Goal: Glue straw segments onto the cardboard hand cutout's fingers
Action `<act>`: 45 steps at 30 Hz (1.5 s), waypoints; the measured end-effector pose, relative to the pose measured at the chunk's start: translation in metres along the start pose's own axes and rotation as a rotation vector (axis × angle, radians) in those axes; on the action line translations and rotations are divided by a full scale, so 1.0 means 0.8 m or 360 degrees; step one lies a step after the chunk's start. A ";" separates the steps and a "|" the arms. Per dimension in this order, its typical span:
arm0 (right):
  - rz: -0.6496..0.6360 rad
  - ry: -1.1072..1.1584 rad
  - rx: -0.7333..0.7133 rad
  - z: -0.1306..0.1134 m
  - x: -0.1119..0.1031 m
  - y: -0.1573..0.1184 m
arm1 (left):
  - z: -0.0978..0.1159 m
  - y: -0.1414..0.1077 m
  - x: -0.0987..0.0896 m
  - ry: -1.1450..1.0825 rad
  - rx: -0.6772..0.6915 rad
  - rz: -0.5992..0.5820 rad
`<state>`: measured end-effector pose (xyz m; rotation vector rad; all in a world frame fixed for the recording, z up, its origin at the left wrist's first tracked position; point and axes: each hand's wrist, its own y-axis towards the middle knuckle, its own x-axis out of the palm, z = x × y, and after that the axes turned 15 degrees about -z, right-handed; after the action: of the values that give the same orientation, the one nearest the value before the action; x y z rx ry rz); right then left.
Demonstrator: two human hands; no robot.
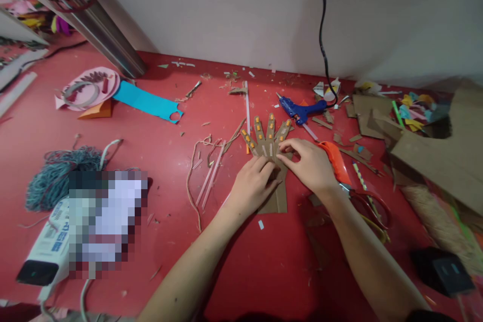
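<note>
On the cardboard hand (281,193), the curled left hand (253,181) and near-pinching right hand (310,165), holds unclear, apparently place straw pieces (270,150), next needing alignment.

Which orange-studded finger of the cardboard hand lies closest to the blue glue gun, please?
The rightmost orange-studded finger; the other three stand farther left of the glue gun.

Legible text: none | white pack (48,242): blue lettering (61,232), unreadable

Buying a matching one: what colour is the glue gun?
The glue gun is blue, seen in the head view.
</note>
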<state>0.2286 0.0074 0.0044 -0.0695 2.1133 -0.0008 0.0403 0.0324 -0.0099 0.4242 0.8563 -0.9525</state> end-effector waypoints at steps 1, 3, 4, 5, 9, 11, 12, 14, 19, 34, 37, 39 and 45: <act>0.0006 -0.0004 0.0001 0.000 0.000 0.000 | 0.000 0.000 0.000 0.0013 0.0004 -0.0004; 0.0026 -0.0009 0.0014 0.000 0.002 0.000 | -0.001 0.000 0.001 0.0031 0.0003 -0.0003; 0.0041 -0.0010 0.0024 0.000 0.003 0.000 | -0.001 0.000 0.001 0.0039 0.0005 -0.0003; 0.0055 -0.0008 0.0033 0.000 0.004 -0.001 | 0.000 0.000 0.000 0.0046 0.0008 -0.0003; 0.0059 0.0001 0.0021 0.000 0.004 -0.001 | 0.000 0.000 0.000 0.0045 0.0011 -0.0003; 0.0025 0.0011 0.0005 0.000 0.002 -0.001 | 0.000 0.000 0.000 0.0040 0.0009 -0.0001; 0.0012 0.0018 0.0003 0.000 0.002 -0.001 | 0.000 0.000 -0.001 0.0037 0.0009 -0.0001; 0.0003 0.0028 0.0012 0.000 0.001 0.000 | 0.000 0.000 -0.001 0.0031 0.0004 -0.0004; 0.0033 0.0048 0.0048 -0.001 0.003 -0.001 | 0.000 0.000 0.000 0.0020 0.0003 -0.0012; 0.0037 0.0058 0.0072 -0.001 0.003 -0.001 | 0.000 0.000 -0.001 0.0037 -0.0016 -0.0028; 0.0022 0.0060 0.0040 -0.001 0.002 -0.001 | 0.000 0.000 0.000 0.0028 -0.0012 -0.0021; 0.0009 0.0068 0.0024 -0.001 0.001 -0.001 | 0.000 0.000 0.000 0.0020 -0.0011 -0.0024; 0.0028 0.0075 0.0057 -0.001 0.003 -0.001 | 0.000 0.000 0.000 0.0011 0.0003 -0.0017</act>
<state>0.2267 0.0062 0.0024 -0.0296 2.1604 -0.0296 0.0401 0.0322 -0.0097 0.4251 0.8650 -0.9624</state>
